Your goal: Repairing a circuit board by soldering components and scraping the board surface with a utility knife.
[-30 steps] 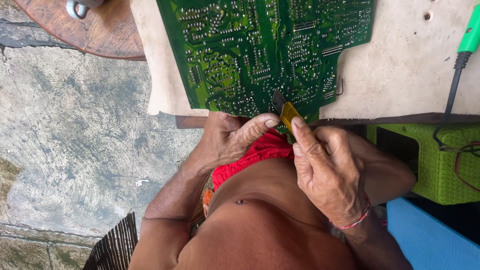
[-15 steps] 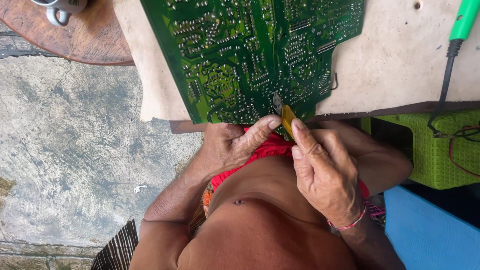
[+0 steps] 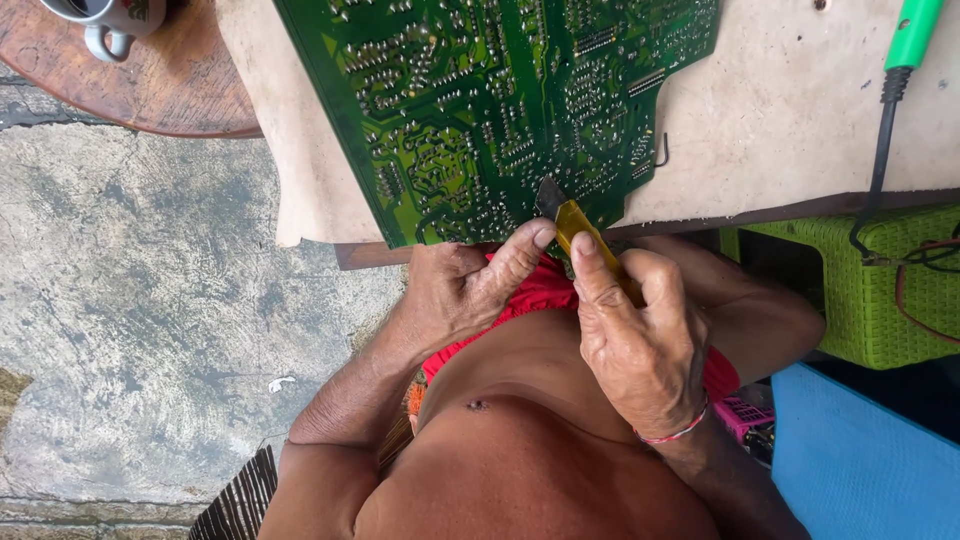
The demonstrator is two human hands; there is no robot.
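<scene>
A large green circuit board (image 3: 500, 100) lies solder side up on a pale worktop (image 3: 780, 120). My right hand (image 3: 640, 340) grips a yellow utility knife (image 3: 575, 225); its grey blade tip touches the board's near edge. My left hand (image 3: 470, 285) rests at that same edge, thumb stretched toward the knife and pressing beside the blade. Both forearms come up from my bare torso at the bottom of the view.
A soldering iron with a green handle (image 3: 915, 35) lies on the worktop at the right, its cord running down to a green woven stool (image 3: 880, 290). A cup (image 3: 110, 20) sits on a round wooden table (image 3: 170, 80) at top left. Concrete floor (image 3: 130, 300) at left; a blue surface (image 3: 860, 460) at bottom right.
The view has shifted so the board and hands sit slightly lower and left. The hands keep the same grip; the knife stays at the board's edge.
</scene>
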